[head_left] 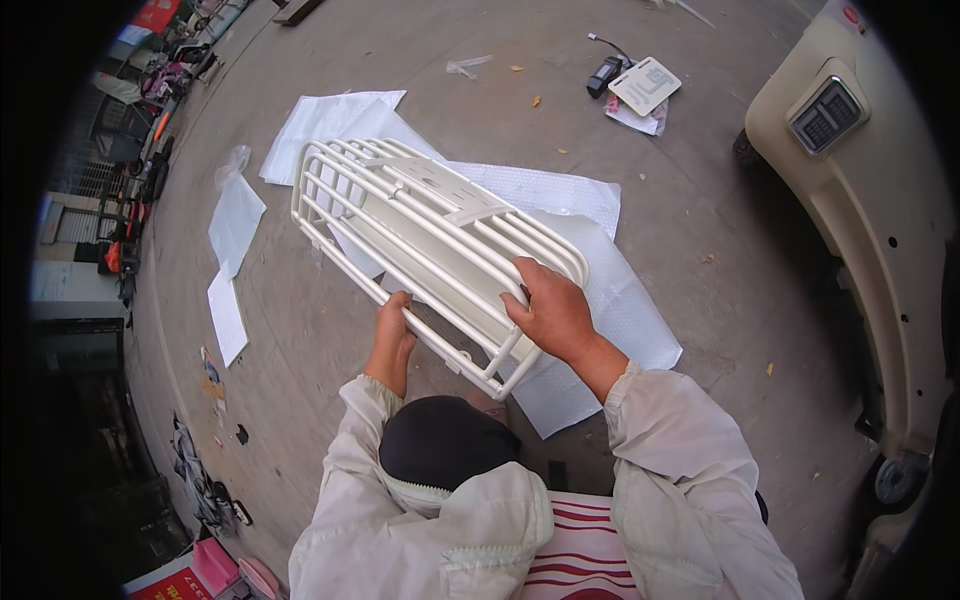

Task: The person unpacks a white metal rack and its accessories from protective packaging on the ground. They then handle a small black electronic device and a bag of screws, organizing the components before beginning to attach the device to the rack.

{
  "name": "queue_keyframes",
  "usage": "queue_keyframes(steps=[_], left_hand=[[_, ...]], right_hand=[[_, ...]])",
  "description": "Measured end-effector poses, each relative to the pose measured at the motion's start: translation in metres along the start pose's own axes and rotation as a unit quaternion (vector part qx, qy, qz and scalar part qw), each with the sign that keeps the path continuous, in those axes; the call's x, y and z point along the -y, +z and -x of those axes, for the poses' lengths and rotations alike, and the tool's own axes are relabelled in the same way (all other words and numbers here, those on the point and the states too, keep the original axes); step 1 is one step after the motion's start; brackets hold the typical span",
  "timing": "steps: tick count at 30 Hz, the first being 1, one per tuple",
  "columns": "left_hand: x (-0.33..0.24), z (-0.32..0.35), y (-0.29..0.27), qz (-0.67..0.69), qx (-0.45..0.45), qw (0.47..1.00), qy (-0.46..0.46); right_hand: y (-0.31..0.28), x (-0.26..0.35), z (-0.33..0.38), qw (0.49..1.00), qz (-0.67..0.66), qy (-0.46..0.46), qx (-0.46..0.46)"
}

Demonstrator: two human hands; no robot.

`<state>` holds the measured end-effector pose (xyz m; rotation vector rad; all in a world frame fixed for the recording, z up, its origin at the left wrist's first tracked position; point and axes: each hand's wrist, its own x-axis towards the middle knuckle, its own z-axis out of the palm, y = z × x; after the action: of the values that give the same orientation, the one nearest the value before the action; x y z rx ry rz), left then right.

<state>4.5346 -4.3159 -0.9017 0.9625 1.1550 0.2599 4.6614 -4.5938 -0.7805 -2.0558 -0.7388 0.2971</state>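
Observation:
A long cream-white metal rack (440,195) made of parallel tubes, with flat perforated plates between some of them, is tilted in front of me. My left hand (393,330) grips a tube on its near left side, the fingers partly hidden beneath. At the right end, my right hand (552,310) wraps round the upper tubes with the thumb on top. Under and behind the rack lie sheets of white bubble wrap (625,310) on the concrete ground. Whether the rack's far end rests on the ground cannot be made out.
A cream vehicle body (900,230) stands close on my right. Farther off lie a light-coloured plate (646,86) and a black device with a cable (604,76). Clear plastic (235,215) and a white sheet (227,318) lie to the left. Parked two-wheelers (150,180) line the far left.

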Motion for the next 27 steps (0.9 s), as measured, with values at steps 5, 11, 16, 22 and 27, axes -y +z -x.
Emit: queue_keyframes(steps=[5,11,16,22,27], left_hand=[[-0.001,0.01,0.014,0.03,0.008,0.999,-0.012],[-0.011,0.015,0.021,0.011,0.014,1.0,0.016],[-0.014,0.0,0.03,-0.04,-0.015,0.998,0.036],[-0.035,0.012,0.077,-0.103,-0.089,0.99,0.026],[-0.026,-0.007,0.061,-0.062,-0.105,0.992,0.027]], right_hand=[[-0.004,-0.002,-0.001,1.0,0.006,0.013,0.016],[-0.01,-0.001,-0.014,0.994,0.005,0.085,0.072],[-0.017,-0.023,-0.036,0.994,-0.017,0.101,0.05],[-0.027,-0.051,-0.05,0.993,-0.064,0.099,0.018],[-0.023,-0.054,-0.048,0.993,-0.058,0.095,0.037]])
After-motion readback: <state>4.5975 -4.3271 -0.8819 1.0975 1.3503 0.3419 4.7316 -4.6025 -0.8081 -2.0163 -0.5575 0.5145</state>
